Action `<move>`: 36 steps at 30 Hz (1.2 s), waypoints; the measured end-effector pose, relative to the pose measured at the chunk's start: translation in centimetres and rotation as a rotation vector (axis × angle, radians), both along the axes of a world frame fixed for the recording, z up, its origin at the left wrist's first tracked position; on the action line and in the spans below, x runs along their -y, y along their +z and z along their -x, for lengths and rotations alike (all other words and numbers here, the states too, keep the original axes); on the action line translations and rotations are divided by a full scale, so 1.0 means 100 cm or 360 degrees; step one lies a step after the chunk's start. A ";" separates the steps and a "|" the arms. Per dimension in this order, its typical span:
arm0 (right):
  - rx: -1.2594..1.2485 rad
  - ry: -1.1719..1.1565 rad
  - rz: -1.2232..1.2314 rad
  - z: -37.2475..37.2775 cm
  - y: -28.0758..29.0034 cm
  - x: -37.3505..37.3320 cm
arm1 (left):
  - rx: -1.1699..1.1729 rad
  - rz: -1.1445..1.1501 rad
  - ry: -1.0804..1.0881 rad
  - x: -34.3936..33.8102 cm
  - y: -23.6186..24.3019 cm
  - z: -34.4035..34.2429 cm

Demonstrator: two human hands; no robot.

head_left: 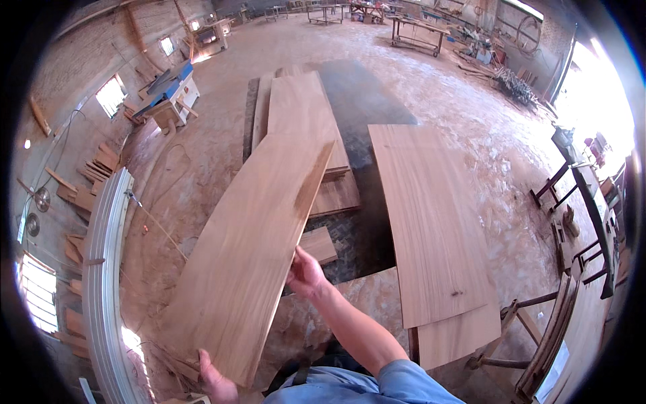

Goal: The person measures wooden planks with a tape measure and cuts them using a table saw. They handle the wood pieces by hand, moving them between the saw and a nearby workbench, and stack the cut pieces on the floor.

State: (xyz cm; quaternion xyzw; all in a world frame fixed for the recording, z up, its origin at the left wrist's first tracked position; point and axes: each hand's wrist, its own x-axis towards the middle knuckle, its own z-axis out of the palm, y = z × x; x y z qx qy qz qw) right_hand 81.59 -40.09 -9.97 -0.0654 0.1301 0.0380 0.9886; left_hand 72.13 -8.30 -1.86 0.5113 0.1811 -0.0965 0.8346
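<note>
A long, wide wooden board [245, 236] slants up and away in front of me, with a darker brown patch along its far right edge. At its right long edge is my right hand [307, 273], closed on the rim with the fingers partly hidden behind the wood. My left hand [219, 382] grips the near end low down; its thumb shows, and its other fingers are mostly hidden. Beyond the held board lies a stack of boards [301, 104]. To the right is another pile of wide boards [434, 222], its lowest board jutting out toward me.
A dark sheet [363, 91] lies under the stacks, with a short wood offcut [318, 245] on it. White metal profiles [108, 269] stand along the left. A blue-topped machine [168, 91] is farther left. At the right are a metal-framed rack [592, 209] and a wooden trestle [521, 323].
</note>
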 end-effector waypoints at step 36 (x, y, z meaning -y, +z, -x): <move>-0.0895 -0.0585 0.0943 0.093 0.004 0.084 | 0.0048 -0.0528 -0.1456 0.170 -0.068 -0.231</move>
